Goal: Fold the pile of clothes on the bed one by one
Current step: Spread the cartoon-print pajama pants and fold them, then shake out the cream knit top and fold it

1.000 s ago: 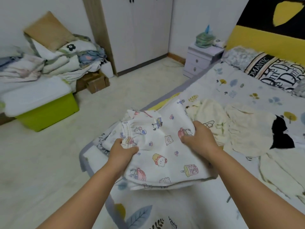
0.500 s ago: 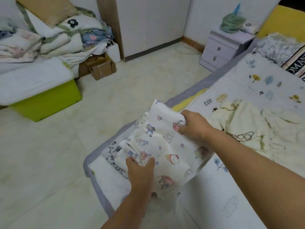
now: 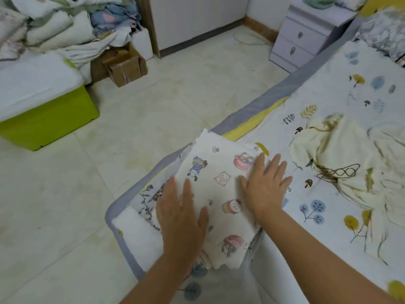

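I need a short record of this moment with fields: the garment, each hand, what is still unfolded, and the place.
garment: folded cartoon-print cloth, lying on a stack at the bed corner
left hand: flat, fingers straight, pressing the cloth
right hand: flat, fingers spread, pressing the cloth
unfolded: cream garment, crumpled on the bed to the right
place: bed with leaf-print sheet

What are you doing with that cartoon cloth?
A person is folding clothes on the bed. The cartoon cloth is folded and lies on a stack at the bed's corner. The left hand and the right hand lie flat on it, fingers straight, pressing it smooth. A cream garment lies crumpled to the right, not yet folded.
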`<state>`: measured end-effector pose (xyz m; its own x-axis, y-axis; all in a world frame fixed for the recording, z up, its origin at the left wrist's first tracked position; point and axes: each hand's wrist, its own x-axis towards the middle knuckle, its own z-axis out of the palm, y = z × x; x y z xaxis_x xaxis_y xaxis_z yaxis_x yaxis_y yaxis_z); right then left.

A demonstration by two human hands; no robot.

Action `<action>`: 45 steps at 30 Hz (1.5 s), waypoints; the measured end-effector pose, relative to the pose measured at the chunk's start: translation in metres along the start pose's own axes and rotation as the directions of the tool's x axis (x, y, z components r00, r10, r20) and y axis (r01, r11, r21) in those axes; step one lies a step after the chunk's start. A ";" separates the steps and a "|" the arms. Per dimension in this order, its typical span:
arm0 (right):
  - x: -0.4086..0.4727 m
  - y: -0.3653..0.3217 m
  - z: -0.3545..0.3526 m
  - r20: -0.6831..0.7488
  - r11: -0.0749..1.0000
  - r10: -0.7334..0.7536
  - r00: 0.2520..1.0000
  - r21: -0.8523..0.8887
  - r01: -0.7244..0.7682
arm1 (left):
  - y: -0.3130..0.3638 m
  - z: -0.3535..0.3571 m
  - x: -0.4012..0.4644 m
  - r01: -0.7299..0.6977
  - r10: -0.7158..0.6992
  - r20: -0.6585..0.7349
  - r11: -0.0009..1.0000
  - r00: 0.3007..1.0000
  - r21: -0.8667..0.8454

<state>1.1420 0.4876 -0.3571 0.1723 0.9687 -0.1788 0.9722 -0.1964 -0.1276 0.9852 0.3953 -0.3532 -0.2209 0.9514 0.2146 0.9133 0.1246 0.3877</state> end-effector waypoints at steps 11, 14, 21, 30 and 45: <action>-0.010 0.022 0.026 0.178 0.997 -0.065 0.982 -0.030 0.071 | -0.032 0.043 0.047 -0.426 0.217 0.664 0.889 0.716 0.169; -0.023 0.007 0.023 0.004 0.998 -0.026 1.000 0.059 0.025 | -0.027 0.046 0.063 -0.448 0.351 0.467 0.887 0.812 0.111; -0.073 0.004 0.062 0.190 0.993 -0.104 0.976 0.079 0.090 | -0.041 0.068 0.067 -0.398 0.196 0.708 0.908 0.679 0.130; -0.067 0.019 0.006 0.329 0.970 -0.240 0.913 0.118 0.213 | -0.002 0.033 0.087 -0.441 0.092 0.829 0.876 0.552 0.196; -0.132 0.162 -0.150 0.290 0.997 -0.072 0.954 0.051 0.060 | 0.198 -0.085 0.050 -0.622 0.313 0.868 0.783 0.386 -0.006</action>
<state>1.3003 0.3506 -0.2082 0.0484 0.8945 -0.4445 0.9714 -0.1456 -0.1874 1.1256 0.4432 -0.1896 0.4979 0.6503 -0.5737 0.8504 -0.4958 0.1760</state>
